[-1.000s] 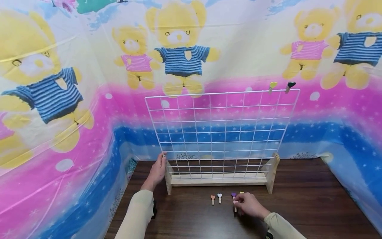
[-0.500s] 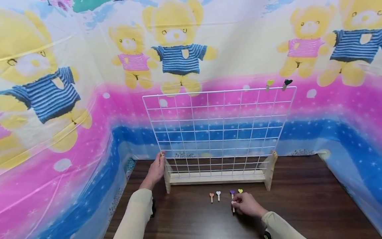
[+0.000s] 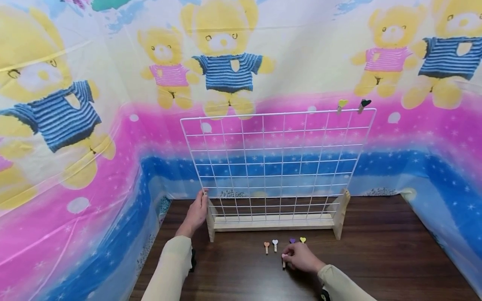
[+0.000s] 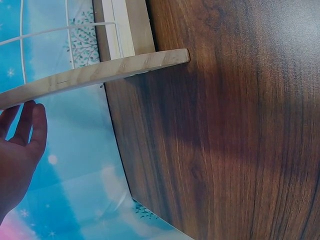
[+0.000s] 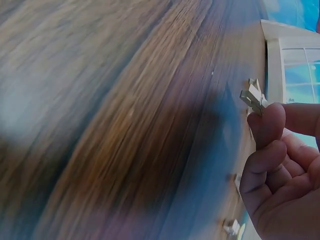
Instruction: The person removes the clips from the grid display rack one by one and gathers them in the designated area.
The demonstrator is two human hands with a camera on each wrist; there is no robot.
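Note:
My right hand [image 3: 301, 257] pinches a small wooden clothespin [image 3: 284, 263] with a pale pink heart between thumb and fingers. In the right wrist view the pin's wooden legs [image 5: 254, 97] stick out past the fingertips. My left hand [image 3: 196, 212] touches the left wooden side support [image 4: 90, 76] of a white wire grid rack [image 3: 273, 163], fingers nearly straight against its outer face. Orange [image 3: 266, 247], white [image 3: 275, 245], purple [image 3: 292, 241] and yellow [image 3: 303, 240] heart clothespins lie on the table before the rack; my right hand partly covers the last two.
Yellow-green [image 3: 342, 105] and dark green [image 3: 363, 105] heart clothespins are clipped to the grid's top right edge. The rack's wooden base [image 3: 273, 225] stands on a dark wood table [image 3: 391, 251]. A bear-printed cloth [image 3: 308, 62] hangs behind and at the sides.
My right hand has moved a little left with the pink heart clothespin, uncovering the yellow one. The left hand stays at the rack's side. The head view shifts slightly.

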